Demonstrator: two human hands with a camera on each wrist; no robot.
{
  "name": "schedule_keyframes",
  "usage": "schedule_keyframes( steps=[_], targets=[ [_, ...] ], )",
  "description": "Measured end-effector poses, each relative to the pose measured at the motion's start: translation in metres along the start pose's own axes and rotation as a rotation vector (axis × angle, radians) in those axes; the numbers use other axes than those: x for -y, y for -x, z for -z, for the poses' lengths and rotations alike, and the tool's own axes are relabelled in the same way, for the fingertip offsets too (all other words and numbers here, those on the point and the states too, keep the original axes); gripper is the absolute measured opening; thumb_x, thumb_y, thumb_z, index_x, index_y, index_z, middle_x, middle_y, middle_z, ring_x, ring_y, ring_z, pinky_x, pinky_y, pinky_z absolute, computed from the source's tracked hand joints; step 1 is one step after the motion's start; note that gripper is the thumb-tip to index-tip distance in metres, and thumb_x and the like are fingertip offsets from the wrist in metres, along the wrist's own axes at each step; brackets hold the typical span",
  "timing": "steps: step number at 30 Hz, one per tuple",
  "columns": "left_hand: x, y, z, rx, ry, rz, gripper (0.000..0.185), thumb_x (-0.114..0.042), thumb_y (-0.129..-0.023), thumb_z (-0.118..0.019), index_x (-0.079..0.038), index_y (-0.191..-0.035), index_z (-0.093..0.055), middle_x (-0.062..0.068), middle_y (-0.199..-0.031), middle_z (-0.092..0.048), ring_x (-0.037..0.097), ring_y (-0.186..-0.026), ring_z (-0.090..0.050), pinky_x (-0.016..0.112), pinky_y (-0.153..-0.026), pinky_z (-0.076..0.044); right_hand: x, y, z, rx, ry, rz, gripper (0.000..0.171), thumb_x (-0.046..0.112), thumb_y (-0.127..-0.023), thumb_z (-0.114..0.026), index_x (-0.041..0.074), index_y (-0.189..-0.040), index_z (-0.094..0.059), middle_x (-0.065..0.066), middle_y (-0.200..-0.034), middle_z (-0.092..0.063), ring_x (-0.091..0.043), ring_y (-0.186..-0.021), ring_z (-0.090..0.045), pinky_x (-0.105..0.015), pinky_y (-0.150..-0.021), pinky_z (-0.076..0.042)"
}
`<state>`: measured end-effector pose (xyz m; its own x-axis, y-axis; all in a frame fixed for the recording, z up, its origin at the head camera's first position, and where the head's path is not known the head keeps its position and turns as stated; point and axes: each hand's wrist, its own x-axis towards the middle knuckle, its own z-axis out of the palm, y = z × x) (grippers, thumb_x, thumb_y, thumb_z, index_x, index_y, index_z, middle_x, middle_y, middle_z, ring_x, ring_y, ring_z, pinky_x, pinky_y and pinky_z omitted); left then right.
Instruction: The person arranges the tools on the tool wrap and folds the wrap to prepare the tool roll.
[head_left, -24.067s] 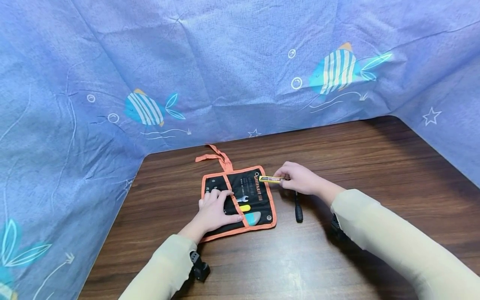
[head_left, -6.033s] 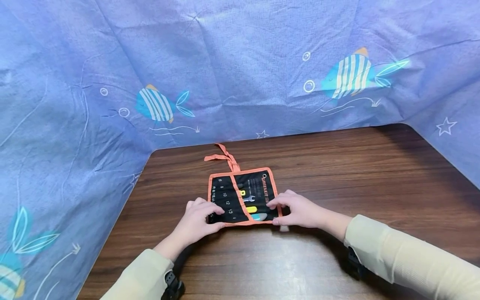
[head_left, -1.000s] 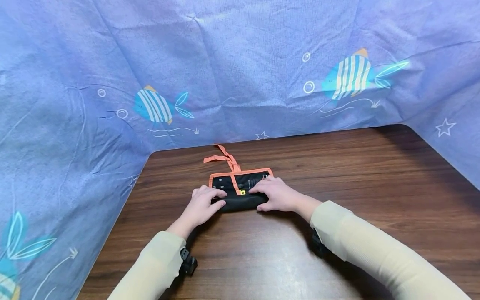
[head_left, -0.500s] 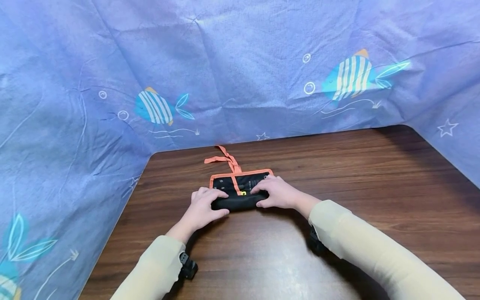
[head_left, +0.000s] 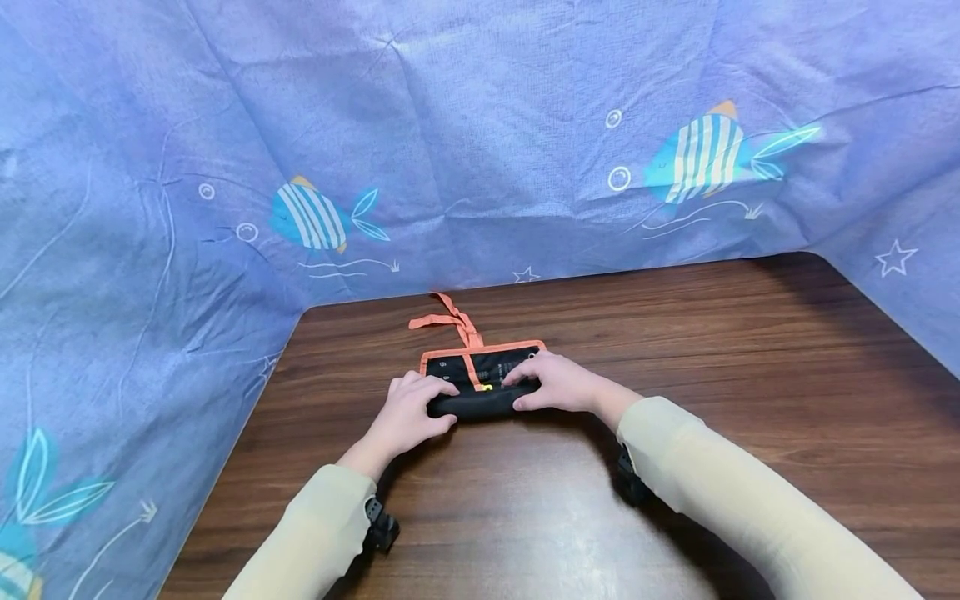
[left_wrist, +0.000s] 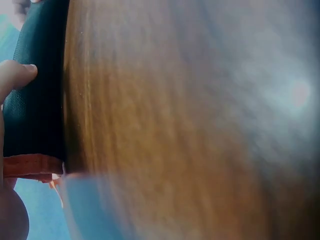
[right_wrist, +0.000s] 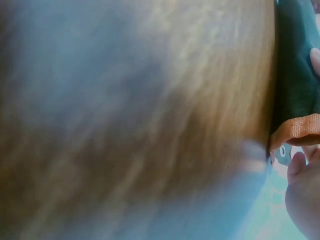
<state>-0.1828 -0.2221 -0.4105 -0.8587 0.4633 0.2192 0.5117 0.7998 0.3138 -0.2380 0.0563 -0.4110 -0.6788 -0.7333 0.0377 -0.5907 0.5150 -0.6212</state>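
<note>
The black tool roll (head_left: 480, 392), orange-edged, lies near the table's (head_left: 750, 400) far edge, left of middle, half rolled. My left hand (head_left: 408, 410) and right hand (head_left: 558, 385) each curl round an end of the rolled part. I should keep both ends level and tight, rolling toward the orange ties (head_left: 446, 320).
</note>
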Motion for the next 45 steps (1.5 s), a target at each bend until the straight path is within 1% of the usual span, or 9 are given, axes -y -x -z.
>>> schedule_keyframes(
  steps=[7, 14, 16, 22, 24, 29, 34, 39, 45],
  targets=[
    [-0.003, -0.004, 0.004, 0.003, 0.021, -0.002, 0.027, -0.025, -0.075, -0.075, -0.019, -0.101, -0.067, -0.005, -0.102, -0.066, 0.017, -0.093, -0.049, 0.04, -0.082, -0.033, 0.004, 0.004, 0.003, -0.024, -0.002, 0.001, 0.036, 0.037, -0.082, -0.07, 0.023, -0.115, -0.065, 0.006, -0.115, -0.061, -0.018, -0.103, -0.047, -0.042, -0.088, -0.038],
    [-0.003, -0.01, 0.003, 0.034, 0.077, 0.025, 0.025, -0.023, -0.075, -0.074, -0.017, -0.098, -0.067, -0.003, -0.099, -0.065, 0.02, -0.105, -0.053, 0.046, -0.098, -0.032, 0.007, 0.003, 0.002, -0.044, 0.037, 0.009, 0.033, 0.035, -0.081, -0.071, 0.024, -0.111, -0.065, 0.008, -0.113, -0.061, -0.018, -0.1, -0.045, -0.044, -0.089, -0.033],
    [-0.002, -0.011, 0.003, 0.051, 0.106, 0.048, 0.025, -0.023, -0.075, -0.074, -0.016, -0.098, -0.067, -0.003, -0.1, -0.065, 0.021, -0.107, -0.054, 0.047, -0.102, -0.029, 0.006, 0.002, 0.0, -0.051, 0.056, 0.019, 0.033, 0.034, -0.08, -0.072, 0.023, -0.111, -0.065, 0.007, -0.113, -0.061, -0.019, -0.1, -0.046, -0.045, -0.089, -0.032],
    [0.002, -0.015, 0.004, 0.125, 0.238, 0.179, 0.026, -0.024, -0.076, -0.075, -0.018, -0.1, -0.067, -0.004, -0.103, -0.063, 0.02, -0.103, -0.054, 0.043, -0.092, -0.041, 0.004, -0.004, -0.006, -0.083, 0.161, 0.066, 0.034, 0.036, -0.079, -0.073, 0.021, -0.108, -0.064, 0.006, -0.11, -0.063, -0.019, -0.099, -0.048, -0.044, -0.086, -0.034],
    [0.004, -0.016, 0.004, 0.133, 0.255, 0.194, 0.026, -0.024, -0.076, -0.074, -0.019, -0.1, -0.067, -0.004, -0.103, -0.063, 0.021, -0.105, -0.053, 0.044, -0.092, -0.041, 0.004, -0.006, -0.007, -0.097, 0.197, 0.079, 0.034, 0.037, -0.078, -0.073, 0.021, -0.106, -0.064, 0.006, -0.108, -0.064, -0.019, -0.097, -0.048, -0.043, -0.084, -0.034],
    [0.006, -0.016, 0.005, 0.118, 0.23, 0.162, 0.027, -0.025, -0.077, -0.074, -0.019, -0.103, -0.068, -0.005, -0.103, -0.063, 0.019, -0.102, -0.051, 0.042, -0.09, -0.041, 0.007, -0.008, -0.008, -0.132, 0.258, 0.085, 0.032, 0.038, -0.077, -0.073, 0.021, -0.102, -0.065, 0.007, -0.101, -0.066, -0.017, -0.092, -0.048, -0.04, -0.079, -0.033],
    [0.003, -0.013, 0.006, 0.099, 0.176, 0.105, 0.032, -0.029, -0.076, -0.076, -0.019, -0.105, -0.067, -0.006, -0.105, -0.063, 0.017, -0.098, -0.047, 0.04, -0.089, -0.039, 0.009, -0.007, -0.01, -0.164, 0.266, 0.074, 0.029, 0.036, -0.076, -0.073, 0.021, -0.1, -0.065, 0.009, -0.098, -0.066, -0.016, -0.089, -0.049, -0.038, -0.078, -0.033],
    [-0.001, -0.013, 0.005, 0.084, 0.112, 0.037, 0.033, -0.031, -0.076, -0.076, -0.02, -0.105, -0.066, -0.006, -0.107, -0.064, 0.018, -0.099, -0.047, 0.042, -0.091, -0.035, 0.008, -0.002, -0.009, -0.169, 0.211, 0.042, 0.028, 0.036, -0.075, -0.073, 0.022, -0.098, -0.066, 0.011, -0.096, -0.064, -0.016, -0.087, -0.048, -0.041, -0.081, -0.032],
    [-0.002, -0.016, 0.005, 0.081, 0.101, 0.025, 0.03, -0.03, -0.077, -0.074, -0.018, -0.103, -0.069, -0.006, -0.103, -0.066, 0.02, -0.099, -0.05, 0.043, -0.092, -0.035, 0.004, -0.002, -0.006, -0.113, 0.108, -0.03, 0.029, 0.039, -0.074, -0.071, 0.025, -0.099, -0.065, 0.016, -0.095, -0.065, -0.014, -0.09, -0.053, -0.043, -0.087, -0.034]
  ],
)
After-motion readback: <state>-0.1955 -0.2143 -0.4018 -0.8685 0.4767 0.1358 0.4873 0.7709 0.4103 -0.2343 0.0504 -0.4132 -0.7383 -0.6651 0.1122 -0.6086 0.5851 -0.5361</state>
